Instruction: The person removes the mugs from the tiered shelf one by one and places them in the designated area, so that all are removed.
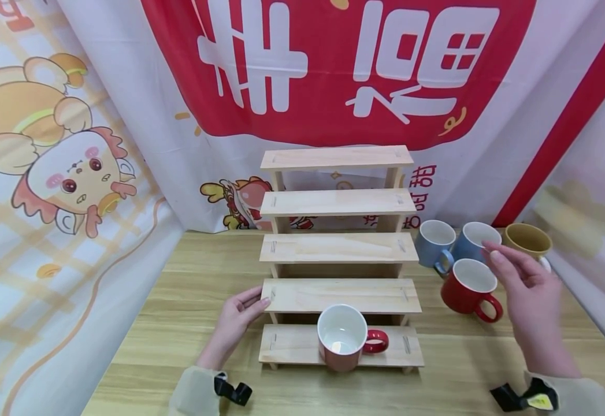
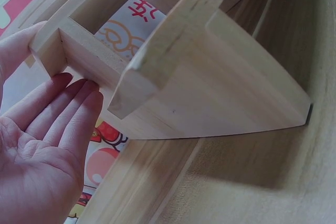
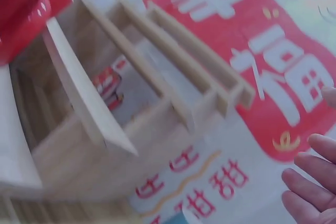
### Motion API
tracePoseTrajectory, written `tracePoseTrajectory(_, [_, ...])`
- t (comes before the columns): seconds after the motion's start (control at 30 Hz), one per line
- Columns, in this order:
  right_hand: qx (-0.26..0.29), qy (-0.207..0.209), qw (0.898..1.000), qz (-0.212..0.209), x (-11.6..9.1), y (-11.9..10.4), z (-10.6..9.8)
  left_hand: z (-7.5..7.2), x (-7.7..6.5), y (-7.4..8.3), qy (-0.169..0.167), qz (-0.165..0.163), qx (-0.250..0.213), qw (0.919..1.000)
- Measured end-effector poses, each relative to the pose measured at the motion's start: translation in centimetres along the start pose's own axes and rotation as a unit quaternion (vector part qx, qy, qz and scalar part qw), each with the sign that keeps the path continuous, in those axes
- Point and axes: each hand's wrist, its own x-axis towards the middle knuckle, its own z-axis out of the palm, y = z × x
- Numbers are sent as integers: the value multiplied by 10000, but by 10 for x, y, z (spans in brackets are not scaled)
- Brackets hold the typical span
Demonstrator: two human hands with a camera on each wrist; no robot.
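Note:
A wooden step shelf (image 1: 336, 294) with several tiers stands at the centre. My left hand (image 1: 237, 320) holds the left end of its second tier from the bottom, thumb on top and fingers beneath; the left wrist view shows the fingertips (image 2: 86, 87) against the wood. On the lowest tier sits a red mug (image 1: 341, 341), white inside, its handle to the right. My right hand (image 1: 533, 300) hovers at the right with nothing in it, fingers loosely bent. Nearest to it is another red mug (image 1: 466, 289) on the table, just left of the hand.
Behind that red mug stand two light blue mugs (image 1: 434, 242) and a mustard-yellow mug (image 1: 528, 240). The wood-grain table (image 1: 198, 277) is bounded by printed cloth (image 1: 219, 156) at the back and both sides.

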Motion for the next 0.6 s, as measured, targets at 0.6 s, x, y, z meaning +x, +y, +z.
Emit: tracePoseTrajectory(0.6, [-1667,-1835,9672,-560,-52,2,62,2,-1,0,82,45,7,10000])
